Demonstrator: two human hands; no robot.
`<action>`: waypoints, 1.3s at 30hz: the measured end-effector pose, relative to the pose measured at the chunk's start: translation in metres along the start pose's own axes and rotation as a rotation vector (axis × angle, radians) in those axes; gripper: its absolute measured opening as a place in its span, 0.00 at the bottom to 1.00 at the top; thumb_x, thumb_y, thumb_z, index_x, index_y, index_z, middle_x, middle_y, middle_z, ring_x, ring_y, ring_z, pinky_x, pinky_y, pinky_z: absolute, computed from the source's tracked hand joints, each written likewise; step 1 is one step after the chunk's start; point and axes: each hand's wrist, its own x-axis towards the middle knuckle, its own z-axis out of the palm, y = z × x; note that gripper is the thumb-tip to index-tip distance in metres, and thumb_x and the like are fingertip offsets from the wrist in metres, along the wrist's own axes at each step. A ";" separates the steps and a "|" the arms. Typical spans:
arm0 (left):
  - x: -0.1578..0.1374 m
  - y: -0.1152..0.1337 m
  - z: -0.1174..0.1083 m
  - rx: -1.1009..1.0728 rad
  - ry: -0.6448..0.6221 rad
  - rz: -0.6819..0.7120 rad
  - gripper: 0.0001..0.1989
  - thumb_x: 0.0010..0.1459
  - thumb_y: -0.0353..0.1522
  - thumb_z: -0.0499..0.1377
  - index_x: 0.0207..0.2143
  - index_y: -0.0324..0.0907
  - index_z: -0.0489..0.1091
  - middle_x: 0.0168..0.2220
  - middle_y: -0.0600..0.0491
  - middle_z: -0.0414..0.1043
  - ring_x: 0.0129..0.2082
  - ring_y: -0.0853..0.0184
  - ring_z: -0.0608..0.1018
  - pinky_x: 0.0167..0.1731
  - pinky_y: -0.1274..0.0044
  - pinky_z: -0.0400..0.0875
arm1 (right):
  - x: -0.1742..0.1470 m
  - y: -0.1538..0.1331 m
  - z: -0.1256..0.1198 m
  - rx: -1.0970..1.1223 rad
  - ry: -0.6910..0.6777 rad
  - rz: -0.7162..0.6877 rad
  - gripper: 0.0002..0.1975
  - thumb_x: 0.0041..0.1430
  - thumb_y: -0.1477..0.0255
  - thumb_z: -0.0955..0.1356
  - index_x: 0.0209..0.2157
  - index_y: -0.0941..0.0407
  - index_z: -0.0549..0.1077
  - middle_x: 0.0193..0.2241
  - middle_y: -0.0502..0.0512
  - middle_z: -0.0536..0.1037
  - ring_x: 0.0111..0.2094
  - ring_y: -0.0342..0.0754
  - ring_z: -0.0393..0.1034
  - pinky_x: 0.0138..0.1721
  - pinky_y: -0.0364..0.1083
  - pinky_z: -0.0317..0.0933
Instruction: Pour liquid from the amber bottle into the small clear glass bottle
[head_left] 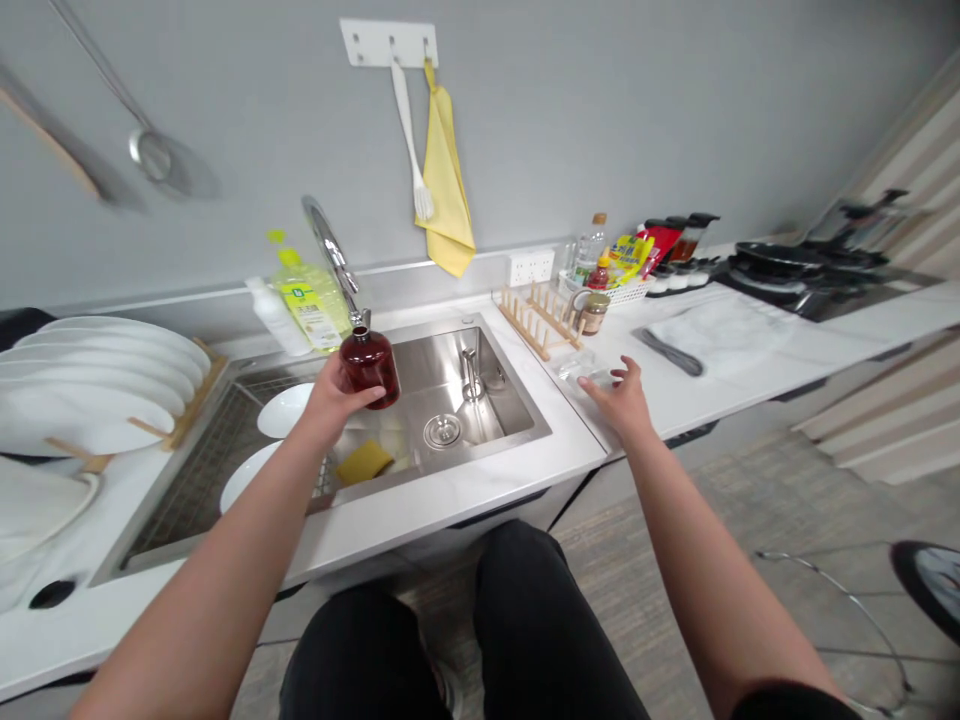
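The bottle (369,368) is above the sink (534,425), plates (82,412) leftward.

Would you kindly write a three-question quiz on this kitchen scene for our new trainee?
1. Which hand holds the dark red bottle?
2. True or false: the yellow cloth hangs on the wall behind the sink.
3. Fill the gap: the row of white plates at the far left stands in a ____ rack.

Key:
1. The left hand.
2. True.
3. Wooden.
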 end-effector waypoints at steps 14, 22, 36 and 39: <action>-0.227 0.091 0.095 -0.043 0.077 -0.162 0.44 0.49 0.45 0.84 0.63 0.44 0.73 0.60 0.42 0.83 0.60 0.47 0.85 0.64 0.59 0.78 | -0.263 -0.118 -0.017 0.534 -0.445 -0.435 0.28 0.70 0.52 0.77 0.65 0.48 0.77 0.65 0.65 0.81 0.66 0.66 0.78 0.62 0.63 0.77; -0.299 0.116 0.110 0.110 0.122 -0.129 0.35 0.54 0.35 0.77 0.63 0.44 0.74 0.56 0.45 0.86 0.53 0.53 0.87 0.58 0.64 0.81 | -0.318 -0.183 -0.001 0.635 -0.804 -0.416 0.36 0.63 0.55 0.81 0.68 0.50 0.76 0.59 0.63 0.86 0.59 0.68 0.83 0.65 0.66 0.76; -0.329 0.104 -0.089 0.484 0.513 -0.193 0.22 0.63 0.48 0.70 0.51 0.42 0.81 0.50 0.43 0.87 0.50 0.52 0.87 0.57 0.59 0.82 | -0.313 -0.175 -0.012 0.499 -0.624 -0.322 0.37 0.50 0.55 0.86 0.58 0.52 0.80 0.51 0.62 0.89 0.53 0.67 0.85 0.61 0.64 0.76; -0.335 0.104 -0.193 0.682 0.951 -0.285 0.22 0.63 0.47 0.67 0.51 0.40 0.79 0.47 0.45 0.85 0.47 0.54 0.85 0.55 0.61 0.82 | -0.299 -0.171 -0.014 0.483 -0.599 -0.324 0.37 0.51 0.54 0.85 0.58 0.52 0.80 0.52 0.63 0.89 0.54 0.67 0.85 0.63 0.65 0.75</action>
